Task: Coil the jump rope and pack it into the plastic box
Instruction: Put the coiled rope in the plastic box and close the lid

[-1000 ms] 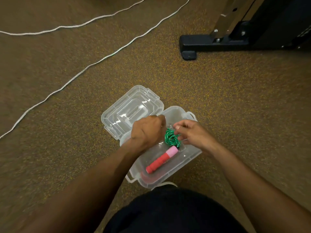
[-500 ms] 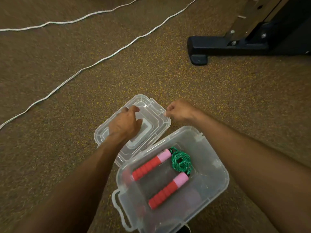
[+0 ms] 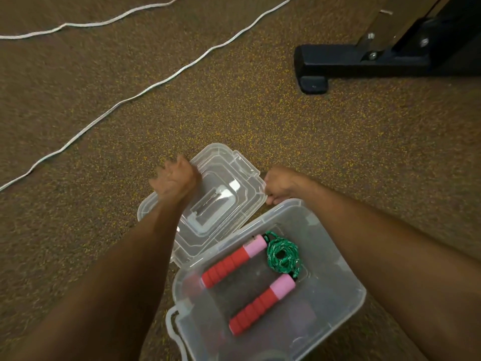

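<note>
The clear plastic box point(image 3: 346, 295) sits open on the floor near me. Inside it lies the jump rope: a bundle of green cord point(image 3: 282, 254) and two red-and-pink foam handles point(image 3: 234, 263) point(image 3: 261, 304) lying side by side. The clear lid point(image 3: 229, 194) lies flat on the floor just beyond the box, upper left of it. My left hand point(image 3: 175, 178) grips the lid's far left edge. My right hand point(image 3: 282, 185) holds the lid's right corner, fingers curled under it.
A white cord point(image 3: 145, 89) runs across the speckled brown floor at left, with a second white cord point(image 3: 91, 23) farther back. The black foot of a metal frame point(image 3: 338, 61) stands at upper right.
Both hands left the rope inside the box and moved out to the lid, where they now grip its edges. The view has come closer to the box.
</note>
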{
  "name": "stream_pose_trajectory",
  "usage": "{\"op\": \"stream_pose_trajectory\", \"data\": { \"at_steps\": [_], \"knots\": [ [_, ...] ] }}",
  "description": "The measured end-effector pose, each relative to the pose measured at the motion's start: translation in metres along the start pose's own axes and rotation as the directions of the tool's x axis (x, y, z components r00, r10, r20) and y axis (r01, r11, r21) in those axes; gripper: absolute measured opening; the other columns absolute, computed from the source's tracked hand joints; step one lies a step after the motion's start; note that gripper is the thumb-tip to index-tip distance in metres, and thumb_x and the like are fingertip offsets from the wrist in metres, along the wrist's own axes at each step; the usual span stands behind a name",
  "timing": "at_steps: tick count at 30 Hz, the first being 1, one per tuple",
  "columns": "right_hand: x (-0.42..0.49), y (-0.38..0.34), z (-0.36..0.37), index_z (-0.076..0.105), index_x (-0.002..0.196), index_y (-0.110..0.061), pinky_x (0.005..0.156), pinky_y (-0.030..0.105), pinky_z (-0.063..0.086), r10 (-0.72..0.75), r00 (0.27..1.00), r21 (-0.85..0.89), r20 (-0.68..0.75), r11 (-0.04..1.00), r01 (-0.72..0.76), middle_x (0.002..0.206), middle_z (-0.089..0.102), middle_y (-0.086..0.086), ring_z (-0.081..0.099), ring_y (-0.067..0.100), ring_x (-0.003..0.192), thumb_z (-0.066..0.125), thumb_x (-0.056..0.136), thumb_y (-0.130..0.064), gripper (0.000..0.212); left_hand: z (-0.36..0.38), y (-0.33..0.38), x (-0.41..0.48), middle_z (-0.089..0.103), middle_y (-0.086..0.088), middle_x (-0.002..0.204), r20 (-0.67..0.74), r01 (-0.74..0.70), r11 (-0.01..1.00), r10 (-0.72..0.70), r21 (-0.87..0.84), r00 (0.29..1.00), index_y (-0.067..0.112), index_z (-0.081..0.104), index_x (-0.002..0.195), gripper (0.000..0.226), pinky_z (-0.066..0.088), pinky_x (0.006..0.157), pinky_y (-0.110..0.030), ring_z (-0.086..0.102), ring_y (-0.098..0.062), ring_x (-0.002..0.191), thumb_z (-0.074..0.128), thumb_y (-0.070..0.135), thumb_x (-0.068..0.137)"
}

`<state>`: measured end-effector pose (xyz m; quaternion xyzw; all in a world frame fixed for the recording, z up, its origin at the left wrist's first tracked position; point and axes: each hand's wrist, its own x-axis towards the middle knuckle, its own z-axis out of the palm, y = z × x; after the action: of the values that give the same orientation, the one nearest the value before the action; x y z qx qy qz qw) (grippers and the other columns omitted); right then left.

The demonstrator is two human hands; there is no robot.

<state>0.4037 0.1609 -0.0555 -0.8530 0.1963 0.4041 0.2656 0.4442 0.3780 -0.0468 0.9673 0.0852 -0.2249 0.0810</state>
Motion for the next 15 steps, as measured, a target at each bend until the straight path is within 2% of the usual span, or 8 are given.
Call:
{"op": "stream_pose_trajectory", "data": {
  "at_steps": [2,4,7,8,10,12,14,15],
  "knots": [
    [-0.008,0.005,-0.003,0.068,0.097,0.001,0.095,0.045,0.055,-0.046,0.999,0.026,0.008,0.999,0.046,0.101,0.075,0.015,0.071,0.027,0.097,0.06,0.093,-0.003,0.01,-0.011,0.006,-0.012,0.048,-0.023,0.137,-0.062,-0.017,0.998,0.014,-0.055,0.998,0.012,0.049,0.136,0.049,0.037,0.106,-0.06,0.048,-0.042,0.125,0.028,0.042,0.104],
    [-0.019,0.013,-0.006,0.068,0.099,0.0,0.091,0.045,0.056,-0.066,0.998,0.054,-0.004,0.996,0.066,0.107,0.072,0.017,0.07,0.033,0.098,0.06,0.09,-0.001,0.012,-0.022,0.013,-0.028,0.05,-0.022,0.129,-0.143,-0.091,0.993,0.081,-0.07,0.986,0.012,0.053,0.132,0.059,0.04,0.1,-0.058,0.055,-0.039,0.112,0.023,0.052,0.102],
    [-0.037,0.029,-0.01,0.067,0.099,-0.007,0.067,0.037,0.059,-0.03,0.998,0.235,-0.05,0.971,0.041,0.096,0.073,0.011,0.07,0.024,0.081,0.064,0.086,0.004,0.018,-0.042,0.024,-0.062,0.053,-0.019,0.117,-0.263,-0.215,0.975,0.194,-0.055,0.945,0.013,0.058,0.124,0.062,0.041,0.094,-0.056,0.057,-0.034,0.1,0.018,0.056,0.102],
    [-0.043,0.033,-0.012,0.065,0.099,-0.01,0.068,0.038,0.06,-0.019,0.999,0.323,-0.047,0.946,0.033,0.097,0.073,0.011,0.069,0.022,0.079,0.064,0.086,0.004,0.019,-0.048,0.028,-0.074,0.054,-0.019,0.115,-0.283,-0.246,0.968,0.223,-0.048,0.933,0.015,0.058,0.123,0.061,0.041,0.094,-0.057,0.058,-0.035,0.102,0.018,0.056,0.102],
    [-0.054,0.04,-0.017,0.063,0.107,-0.013,0.08,0.046,0.06,-0.016,1.0,0.476,-0.014,0.879,0.021,0.105,0.074,0.013,0.07,0.024,0.085,0.063,0.088,0.003,0.024,-0.059,0.035,-0.098,0.058,-0.02,0.116,-0.316,-0.293,0.956,0.271,-0.021,0.909,0.016,0.059,0.121,0.06,0.042,0.093,-0.057,0.058,-0.038,0.106,0.02,0.056,0.101],
    [-0.067,0.042,-0.026,0.062,0.112,-0.017,0.082,0.039,0.06,-0.042,0.999,0.556,0.017,0.831,0.026,0.107,0.075,0.008,0.071,0.021,0.092,0.06,0.092,0.0,0.027,-0.066,0.039,-0.119,0.061,-0.021,0.116,-0.353,-0.316,0.948,0.304,0.025,0.885,0.015,0.059,0.118,0.058,0.044,0.089,-0.054,0.059,-0.039,0.107,0.022,0.056,0.1],
    [-0.081,0.042,-0.034,0.064,0.114,-0.022,0.084,0.034,0.058,-0.078,0.997,0.561,0.023,0.826,0.052,0.108,0.076,0.002,0.071,0.017,0.096,0.059,0.094,-0.003,0.028,-0.072,0.04,-0.139,0.062,-0.02,0.113,-0.391,-0.339,0.939,0.332,0.053,0.858,0.012,0.058,0.114,0.056,0.046,0.085,-0.051,0.06,-0.039,0.104,0.025,0.055,0.1],
    [-0.088,0.041,-0.037,0.066,0.115,-0.021,0.077,0.029,0.056,-0.083,0.996,0.564,0.014,0.824,0.061,0.106,0.077,0.0,0.07,0.013,0.089,0.059,0.095,-0.005,0.027,-0.074,0.039,-0.149,0.062,-0.019,0.111,-0.41,-0.356,0.932,0.35,0.063,0.843,0.012,0.057,0.111,0.054,0.046,0.082,-0.05,0.06,-0.038,0.101,0.027,0.055,0.099]
  ]
}}
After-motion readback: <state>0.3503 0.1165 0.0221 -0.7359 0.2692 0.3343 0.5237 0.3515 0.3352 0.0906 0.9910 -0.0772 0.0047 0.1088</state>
